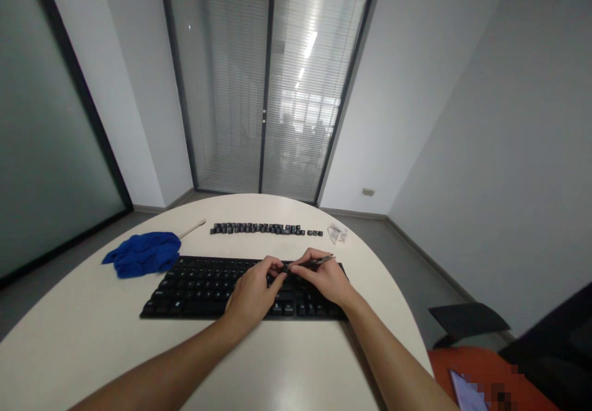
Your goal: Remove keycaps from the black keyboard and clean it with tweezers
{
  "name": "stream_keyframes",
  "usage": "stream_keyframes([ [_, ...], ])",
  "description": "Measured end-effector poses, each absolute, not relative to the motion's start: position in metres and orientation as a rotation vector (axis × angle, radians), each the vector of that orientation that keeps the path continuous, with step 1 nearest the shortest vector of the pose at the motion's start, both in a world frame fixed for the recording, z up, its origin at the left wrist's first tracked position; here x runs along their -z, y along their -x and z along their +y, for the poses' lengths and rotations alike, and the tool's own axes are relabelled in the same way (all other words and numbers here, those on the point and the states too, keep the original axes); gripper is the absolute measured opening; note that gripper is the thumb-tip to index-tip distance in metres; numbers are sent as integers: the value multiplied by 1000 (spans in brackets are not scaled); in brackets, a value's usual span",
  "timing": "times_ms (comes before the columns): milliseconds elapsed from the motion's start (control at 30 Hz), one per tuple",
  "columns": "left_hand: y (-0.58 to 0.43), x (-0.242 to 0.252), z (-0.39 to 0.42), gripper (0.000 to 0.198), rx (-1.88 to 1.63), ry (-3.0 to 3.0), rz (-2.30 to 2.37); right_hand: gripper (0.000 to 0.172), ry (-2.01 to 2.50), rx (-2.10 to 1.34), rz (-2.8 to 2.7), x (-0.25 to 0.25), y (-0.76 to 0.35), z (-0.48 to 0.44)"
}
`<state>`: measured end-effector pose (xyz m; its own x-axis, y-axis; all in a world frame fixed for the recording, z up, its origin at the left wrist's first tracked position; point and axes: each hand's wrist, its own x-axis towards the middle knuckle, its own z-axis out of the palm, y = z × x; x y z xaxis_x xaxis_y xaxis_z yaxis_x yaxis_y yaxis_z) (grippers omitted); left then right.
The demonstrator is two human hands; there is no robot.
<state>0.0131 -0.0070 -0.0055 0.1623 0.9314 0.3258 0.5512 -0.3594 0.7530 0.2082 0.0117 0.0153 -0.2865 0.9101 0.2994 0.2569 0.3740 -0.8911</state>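
Head view: both hands are kept close together over the right half of the keyboard [203,284], which is set flat near the middle of a round table [287,361]. A thin dark tool [322,259] is gripped in the right hand [330,278], thumb and fingers closed in on it, with its far end poked out past the knuckles. The left hand [252,290] is curled, thumb and index brought almost together, right by the right fingertips; whether anything is pinched there can't be made out, it's too small and dark.

Container-wise, one crumpled clear bag [337,233] can be spotted at the far right of the table; what's in it can't really be read from here.

As for counts: one keyboard, one tool, one blue cloth [143,253] bunched up just beside the board's far left corner, and one pale stick [193,229] partly covered by the cloth. Loose keycaps [252,228] are lined up beyond the keyboard in about two rows, too tiny to be counted properly, though three small ones [315,233] can be picked out at the right end, near the bag.
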Motion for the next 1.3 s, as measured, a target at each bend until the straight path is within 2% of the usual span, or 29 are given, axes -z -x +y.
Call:
stream_keyframes([
  [800, -13, 11, -1, 16, -1142, -1900, 1347, 30, 916, -1142, -1732, -27, -208, 3],
  [1033, -12, 11, 0, 18, -1116, -1943, 1368, 35, 968, -1223, -1695, -22, -207, 6],
  [1167, -12, 9, -3, 18, -1091, -1986, 1373, 39, 1005, -1172, -1730, -20, -209, 10],
  [1300, -12, 10, -4, 20, -1072, -2018, 1391, 38, 1036, -963, -1761, -21, -213, 12],
])
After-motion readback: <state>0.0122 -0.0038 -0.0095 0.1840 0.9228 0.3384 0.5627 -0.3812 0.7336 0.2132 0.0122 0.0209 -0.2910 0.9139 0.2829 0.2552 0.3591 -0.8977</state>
